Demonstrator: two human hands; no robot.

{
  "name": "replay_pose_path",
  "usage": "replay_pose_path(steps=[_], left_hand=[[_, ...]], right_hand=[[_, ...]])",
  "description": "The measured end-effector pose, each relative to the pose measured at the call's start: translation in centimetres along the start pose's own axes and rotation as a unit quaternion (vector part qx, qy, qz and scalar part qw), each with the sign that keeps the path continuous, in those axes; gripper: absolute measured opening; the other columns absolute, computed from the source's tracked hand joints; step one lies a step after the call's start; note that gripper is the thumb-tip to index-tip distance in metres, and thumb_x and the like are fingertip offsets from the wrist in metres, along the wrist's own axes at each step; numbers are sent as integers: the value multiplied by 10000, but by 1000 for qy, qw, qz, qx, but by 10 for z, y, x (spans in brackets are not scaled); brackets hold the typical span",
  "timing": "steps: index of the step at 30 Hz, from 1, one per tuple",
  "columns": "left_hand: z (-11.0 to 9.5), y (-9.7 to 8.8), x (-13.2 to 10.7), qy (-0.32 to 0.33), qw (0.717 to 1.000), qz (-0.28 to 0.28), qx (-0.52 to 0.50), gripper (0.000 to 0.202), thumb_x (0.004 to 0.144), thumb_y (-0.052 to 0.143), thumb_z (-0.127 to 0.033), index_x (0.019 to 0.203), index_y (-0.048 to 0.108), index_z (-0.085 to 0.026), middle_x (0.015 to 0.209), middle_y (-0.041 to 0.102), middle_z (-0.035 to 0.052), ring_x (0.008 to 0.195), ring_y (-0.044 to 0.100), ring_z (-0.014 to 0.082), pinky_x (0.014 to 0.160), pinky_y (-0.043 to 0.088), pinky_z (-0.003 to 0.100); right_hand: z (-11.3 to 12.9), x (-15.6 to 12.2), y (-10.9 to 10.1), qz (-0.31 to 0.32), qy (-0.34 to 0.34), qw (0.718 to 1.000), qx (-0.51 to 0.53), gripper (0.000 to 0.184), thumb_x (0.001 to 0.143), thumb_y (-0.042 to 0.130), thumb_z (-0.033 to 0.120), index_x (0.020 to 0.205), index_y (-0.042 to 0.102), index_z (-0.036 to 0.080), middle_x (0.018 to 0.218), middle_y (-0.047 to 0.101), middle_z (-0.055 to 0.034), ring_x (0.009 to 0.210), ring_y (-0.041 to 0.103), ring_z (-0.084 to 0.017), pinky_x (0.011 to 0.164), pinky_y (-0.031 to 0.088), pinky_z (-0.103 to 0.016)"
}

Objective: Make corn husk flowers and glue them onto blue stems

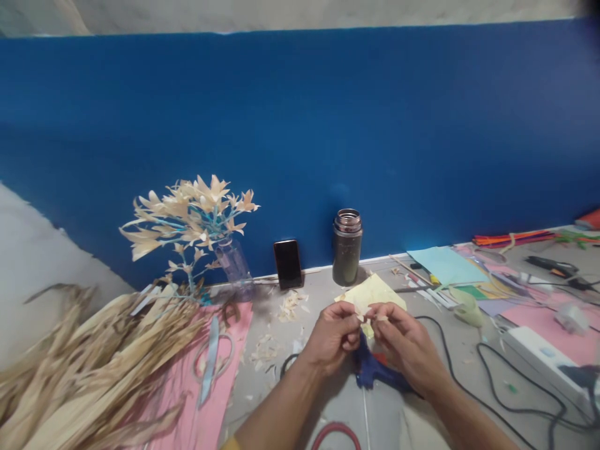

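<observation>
Two hands [332, 336] [407, 342]; one glue gun [369, 372] beneath

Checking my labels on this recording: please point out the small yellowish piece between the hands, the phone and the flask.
Small yellowish piece [367, 330]: head view, the middle of its visible part.
Phone [287, 265]: head view, mid-screen.
Flask [346, 256]: head view, middle of its dark body.

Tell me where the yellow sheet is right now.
In the head view, the yellow sheet is right of centre, just beyond the left hand and right hand, in front of the dark flask and slightly to its right.
</observation>
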State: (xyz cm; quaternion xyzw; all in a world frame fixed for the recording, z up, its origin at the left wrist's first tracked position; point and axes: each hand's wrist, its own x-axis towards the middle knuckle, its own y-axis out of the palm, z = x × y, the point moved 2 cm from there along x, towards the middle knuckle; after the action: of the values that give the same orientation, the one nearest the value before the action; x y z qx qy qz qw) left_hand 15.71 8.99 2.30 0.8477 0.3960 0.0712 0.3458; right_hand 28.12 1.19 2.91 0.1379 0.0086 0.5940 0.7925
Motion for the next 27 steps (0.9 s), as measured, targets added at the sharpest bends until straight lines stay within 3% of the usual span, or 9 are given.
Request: replay_pose_path(steps=[4, 9, 12, 15, 21, 27], left_hand=[[-19, -6, -13, 84, 984, -35, 153, 256, 569, 884, -245, 678, 681, -134, 582, 588, -15, 447, 432, 48, 434, 284, 186], [-37, -18, -38, 136, 960, -47, 239, 161, 609, 845, -209, 673, 713, -141, 673, 643, 9, 502, 474, 67, 466, 340, 199], [-32, -28, -47, 133, 961, -64, 233, 130, 614, 821, -183, 670, 709, -148, 697, 650, 7, 494, 462, 62, 461, 340, 195], [-23, -36, -49, 125, 960, -75, 239, 90, 638, 792, -172, 674, 714, -144, 735, 670, 25, 502, 465, 63, 462, 342, 195], [-15, -37, -46, 87, 952, -113, 272, 85, 646, 789, -175, 679, 721, -136, 514, 571, -17, 454, 451, 74, 459, 343, 198], [-5, -41, -43, 16, 983, -121, 138, 258, 572, 881, -210, 744, 703, -133, 603, 664, 17, 467, 526, 75, 447, 349, 172]], right_hand=[[-3, 3, -14, -19, 43, 998, 46, 286, 807, 788, 424, 777, 626, 192, 657, 547, 32, 509, 387, -74, 455, 276, -201], [-3, 1, -19, -19, 106, 993, 39, 323, 717, 858, 401, 845, 647, 192, 589, 512, 63, 457, 325, -56, 415, 223, -194], [1, -4, -15, 5, 127, 992, 5, 326, 720, 846, 406, 837, 629, 193, 589, 518, 67, 441, 339, -52, 410, 239, -191], [6, -7, -10, 30, 108, 993, -41, 300, 748, 814, 402, 781, 609, 186, 610, 557, 45, 459, 393, -61, 423, 271, -194], [14, -11, -5, 66, 57, 986, -143, 218, 753, 777, 315, 717, 596, 199, 686, 647, -10, 603, 579, -145, 543, 446, -251], [16, -13, -7, 57, 24, 975, -215, 151, 788, 738, 305, 782, 631, 199, 667, 624, 10, 596, 555, -134, 537, 425, -240]])
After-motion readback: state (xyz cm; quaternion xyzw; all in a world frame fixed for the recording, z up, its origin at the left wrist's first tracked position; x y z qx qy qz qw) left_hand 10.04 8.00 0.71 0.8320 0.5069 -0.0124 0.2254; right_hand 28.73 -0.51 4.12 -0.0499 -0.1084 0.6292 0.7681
